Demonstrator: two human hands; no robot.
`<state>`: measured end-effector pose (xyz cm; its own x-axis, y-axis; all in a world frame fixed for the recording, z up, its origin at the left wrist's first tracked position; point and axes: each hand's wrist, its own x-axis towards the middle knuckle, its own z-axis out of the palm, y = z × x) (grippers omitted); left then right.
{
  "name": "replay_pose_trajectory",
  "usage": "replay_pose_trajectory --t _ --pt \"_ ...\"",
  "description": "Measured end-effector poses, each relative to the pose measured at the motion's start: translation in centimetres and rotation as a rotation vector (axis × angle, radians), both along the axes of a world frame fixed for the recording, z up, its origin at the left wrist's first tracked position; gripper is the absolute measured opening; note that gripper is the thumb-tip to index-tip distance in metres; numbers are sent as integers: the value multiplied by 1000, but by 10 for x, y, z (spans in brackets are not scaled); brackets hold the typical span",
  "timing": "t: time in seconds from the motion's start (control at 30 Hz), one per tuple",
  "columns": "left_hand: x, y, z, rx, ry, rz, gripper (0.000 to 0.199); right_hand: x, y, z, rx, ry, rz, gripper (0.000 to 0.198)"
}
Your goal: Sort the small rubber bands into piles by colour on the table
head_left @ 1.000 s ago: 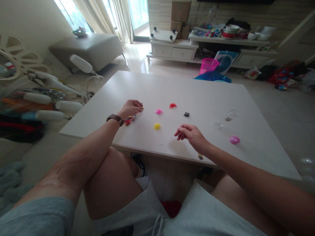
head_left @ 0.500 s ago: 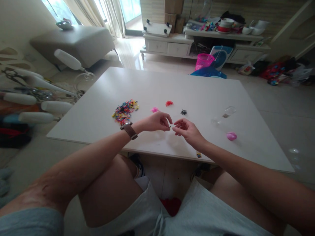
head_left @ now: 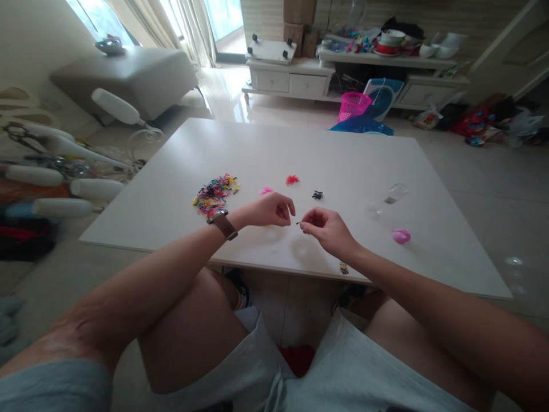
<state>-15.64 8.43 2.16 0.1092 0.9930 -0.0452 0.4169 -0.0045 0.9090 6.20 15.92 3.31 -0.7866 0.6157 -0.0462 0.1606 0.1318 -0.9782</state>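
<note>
Between the thumb and forefinger of my right hand (head_left: 329, 229) is a tiny black rubber band (head_left: 298, 223), its end poking out to the left. My left hand (head_left: 275, 209) hovers just beside it over the table (head_left: 240, 143), fingers curled inward; what lies inside them, if anything, is hidden. Behind the left wrist spreads a mixed pile of colourful rubber bands (head_left: 213, 193). Small separate heaps lie beyond my hands: pink bands (head_left: 266, 190), red bands (head_left: 292, 180) and black bands (head_left: 317, 195).
On the table's right side lie a clear plastic bottle (head_left: 396, 193) and a pink rounded object (head_left: 401, 236). A small yellow and blue figure (head_left: 343, 268) sits at the near edge. Beyond the table stand a pink basket (head_left: 354, 106) and a white cabinet (head_left: 289, 80).
The black rubber band was at my left fingertips and is now in my right hand's pinch. My left hand has drawn slightly left, and the view has shifted a little.
</note>
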Motion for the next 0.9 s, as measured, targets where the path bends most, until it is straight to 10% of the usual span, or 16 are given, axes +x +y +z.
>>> replay_pose_trajectory --t 0.27,0.67,0.9 --pt "-69 -7 -11 -119 181 227 26 3 4 10 -45 33 -36 20" --pt "-74 -10 -18 -186 265 161 29 5 8 9 -24 24 -34 20" --pt "-87 -5 -22 -130 297 206 22 -1 70 -21 176 -21 -162 19"
